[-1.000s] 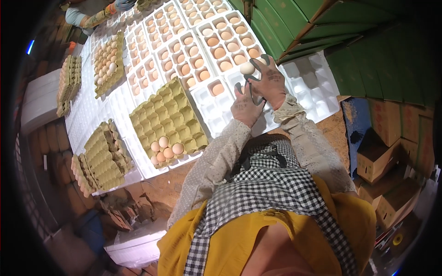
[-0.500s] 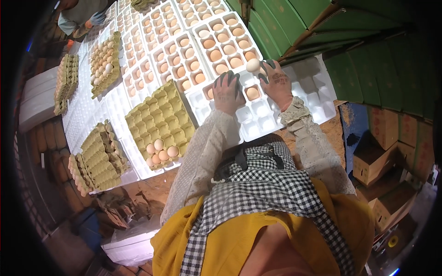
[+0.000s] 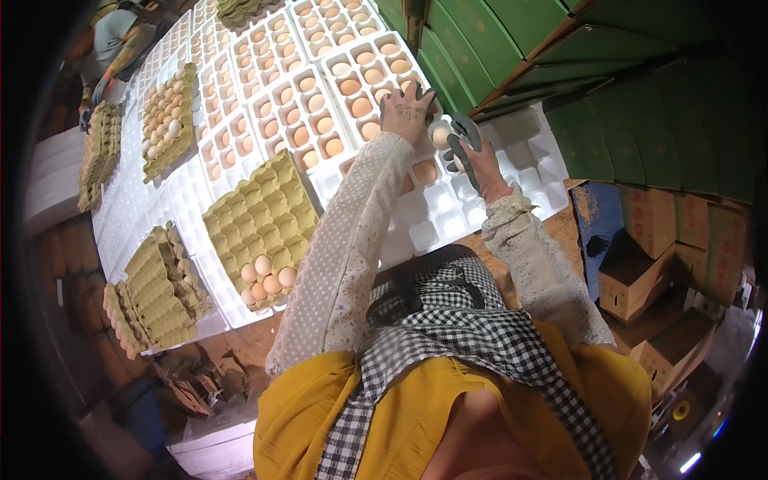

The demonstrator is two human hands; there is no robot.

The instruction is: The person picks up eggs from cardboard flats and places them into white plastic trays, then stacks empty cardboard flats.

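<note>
My right hand (image 3: 478, 156), its fingertips dark-coated, is closed around a pale egg (image 3: 440, 136) above the nearest white egg tray (image 3: 436, 232). Another pale egg (image 3: 458, 163) shows partly below its thumb. My left hand (image 3: 406, 114) reaches to the right side of a filled white tray (image 3: 352, 132); its dark fingers are spread over the brown eggs there, and what lies beneath the palm is hidden. One brown egg (image 3: 425, 171) sits in a cell of the nearest tray, between my left forearm and right hand.
A yellowish pulp tray (image 3: 254, 204) with several eggs at its near end lies left of my arm. More filled trays extend beyond. Green cartons (image 3: 480, 52) rise at the right; open cardboard boxes (image 3: 640, 272) stand below. Another person (image 3: 120, 44) works at the far left.
My left hand has moved forward from the nearest tray onto the filled tray. The right hand has turned and drawn slightly nearer with its egg. The whole view has shifted a little.
</note>
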